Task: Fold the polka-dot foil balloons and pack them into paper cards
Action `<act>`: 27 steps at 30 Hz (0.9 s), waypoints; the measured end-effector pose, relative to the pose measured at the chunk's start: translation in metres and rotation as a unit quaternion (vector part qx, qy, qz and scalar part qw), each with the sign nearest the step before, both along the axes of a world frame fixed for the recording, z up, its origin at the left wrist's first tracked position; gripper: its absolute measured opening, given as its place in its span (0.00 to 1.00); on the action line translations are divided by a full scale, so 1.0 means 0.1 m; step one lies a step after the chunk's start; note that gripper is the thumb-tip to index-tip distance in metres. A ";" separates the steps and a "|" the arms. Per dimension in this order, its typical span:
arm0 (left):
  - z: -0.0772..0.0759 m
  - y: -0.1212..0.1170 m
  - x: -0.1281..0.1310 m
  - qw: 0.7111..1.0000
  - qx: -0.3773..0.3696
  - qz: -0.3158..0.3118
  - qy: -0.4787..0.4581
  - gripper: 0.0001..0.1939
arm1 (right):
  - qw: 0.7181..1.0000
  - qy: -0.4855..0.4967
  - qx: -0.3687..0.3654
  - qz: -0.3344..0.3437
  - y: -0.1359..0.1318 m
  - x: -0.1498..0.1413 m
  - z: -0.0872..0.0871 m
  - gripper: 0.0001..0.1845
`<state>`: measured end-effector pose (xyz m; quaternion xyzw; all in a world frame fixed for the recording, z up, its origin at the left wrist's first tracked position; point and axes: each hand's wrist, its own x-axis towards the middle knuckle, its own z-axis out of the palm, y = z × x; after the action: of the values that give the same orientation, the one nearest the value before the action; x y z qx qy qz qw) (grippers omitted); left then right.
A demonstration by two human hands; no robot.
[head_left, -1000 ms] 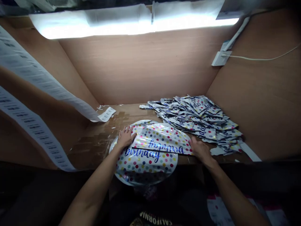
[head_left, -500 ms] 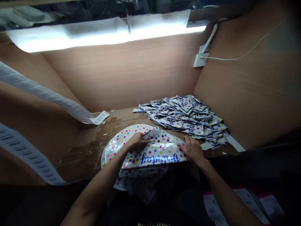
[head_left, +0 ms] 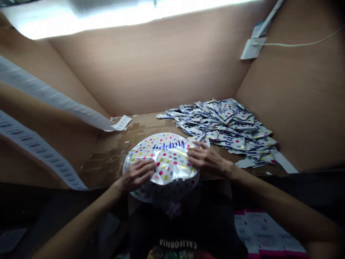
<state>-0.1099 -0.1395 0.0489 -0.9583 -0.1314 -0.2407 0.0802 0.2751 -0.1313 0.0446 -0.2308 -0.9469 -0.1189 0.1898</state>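
Observation:
A flat round foil balloon (head_left: 165,158), white with coloured dots and blue script, lies at the near edge of the wooden bench (head_left: 113,154). Part of it is folded over, and the word on it reads upside down. My left hand (head_left: 137,173) presses on its left side, fingers curled over the folded foil. My right hand (head_left: 207,158) lies on its right side, fingers stretched flat across the foil.
A heap of several folded foil balloons (head_left: 229,127) fills the back right of the bench. Two strips of printed labels (head_left: 54,102) hang along the left wall. Wooden walls close in three sides. A socket with cable (head_left: 252,48) sits upper right. Printed cards (head_left: 258,233) lie lower right.
The balloon has been folded again toward me, now showing a different word. Both hands moved inward onto the folded foil, the left one lower and nearer me.

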 end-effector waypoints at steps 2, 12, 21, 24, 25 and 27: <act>-0.43 -0.20 -0.13 0.999 -0.022 0.025 0.002 0.09 | 1.000 -0.018 -0.017 -0.003 -0.22 -0.07 -0.42 0.08; -0.76 0.09 -0.07 0.810 -0.357 0.445 0.134 0.18 | 0.903 0.100 -0.232 -0.346 -0.34 -0.12 -1.09 0.12; -0.35 0.92 0.92 0.783 -0.521 0.311 0.133 0.22 | 0.862 0.161 -0.210 -0.433 -0.46 -0.26 -1.08 0.12; -0.27 0.82 0.98 0.770 -0.574 0.253 0.115 0.13 | 0.791 0.328 -0.168 -0.488 -0.60 -0.27 -1.01 0.13; -0.25 0.73 0.97 0.761 -0.602 0.228 0.077 0.13 | 0.748 0.407 -0.169 -0.497 -0.63 -0.31 -0.98 0.16; -0.21 0.50 0.92 0.716 -0.673 0.184 -0.037 0.18 | 0.653 0.544 -0.266 -0.456 -0.66 -0.44 -0.94 0.25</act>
<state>-0.0175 -0.0897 0.0281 -0.7067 -0.4350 -0.1042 -0.5482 0.2309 -0.1973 -0.0491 -0.6974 -0.4412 0.2130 0.5230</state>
